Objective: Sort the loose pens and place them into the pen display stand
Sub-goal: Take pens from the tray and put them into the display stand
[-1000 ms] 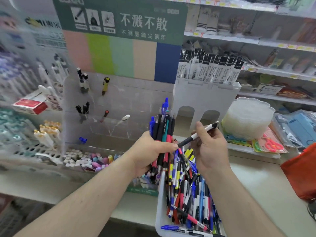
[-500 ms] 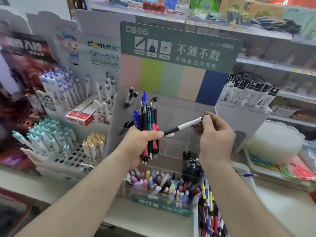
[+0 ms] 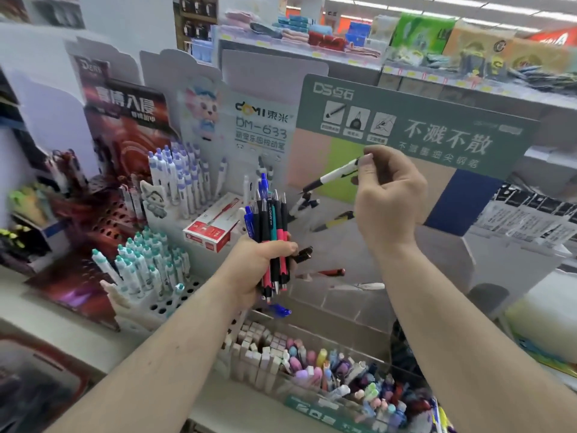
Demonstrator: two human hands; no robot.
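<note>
The scene is closed in at the back by shop shelving (image 3: 437,67) across the 12 o'clock edge, and by a row of card displays below it. The largest of these, the green-headed pen display stand (image 3: 415,126), fills the field from centre to 2 o'clock; its clear tiered front (image 3: 352,295) steps down toward 5 o'clock and bears only a few scattered pens. Open room is found over these tiers, between the two forearms. At 9 o'clock the space is crowded by a white perforated rack (image 3: 175,295) of teal-capped pens, and a red box (image 3: 212,229) is seen just behind it. At 6 o'clock a clear tray of erasers (image 3: 315,373) sits below the tiers.

A bundle of pens (image 3: 270,232) is gripped in the left hand (image 3: 259,270), all fingers curled round it; the bundle is held upright at centre, its long axis from 12 to 6 o'clock.

A single black-and-white pen (image 3: 332,175) is pinched at its upper end by the fingertips of the right hand (image 3: 390,201), above the tiers. Its long axis runs from 2 o'clock down to 8 o'clock, the dark tip lowest.
</note>
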